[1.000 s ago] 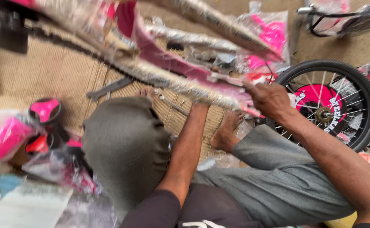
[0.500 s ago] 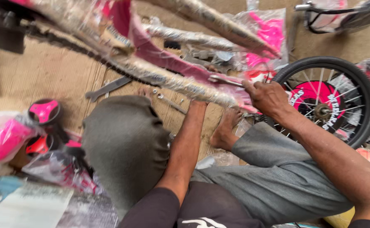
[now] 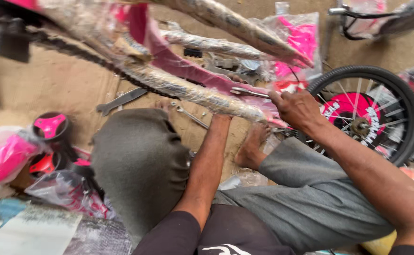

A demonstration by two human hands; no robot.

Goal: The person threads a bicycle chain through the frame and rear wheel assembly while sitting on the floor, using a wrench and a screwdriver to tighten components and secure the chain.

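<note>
a: head view, hands first. where do they sit against the work?

b: the right hand (image 3: 295, 109) is closed in a fist round the handle of a slim metal wrench (image 3: 250, 92); the wrench head points left and lies against the pink bicycle frame (image 3: 178, 63), at the near end of a wrapped tube (image 3: 188, 92). the left hand is out of sight. its forearm (image 3: 207, 165) rises from the lap and passes behind that tube, so i cannot tell whether it is open or gripping.

a: position of the frame?

b: lying across the top of the view, above the person's knees, slanting down from upper left to the right hand. the wheel (image 3: 365, 113) stands just beside the right hand, on its far right side.

a: materials and surfaces?

b: frame tubes are pink, bound in crinkled clear plastic wrap over a paler padding. a dark chain (image 3: 84, 59) runs along the lower tube. the wheel has a black ribbed tyre, thin metal spokes and a pink disc at the hub. a flat grey spanner (image 3: 121, 100) lies on the brown cardboard floor cover (image 3: 51, 85), well apart from both hands. pink and black plastic parts in bags (image 3: 32, 151) sit at the left. trousers are grey woven cloth; one bare foot (image 3: 252, 148) rests under the frame.
</note>
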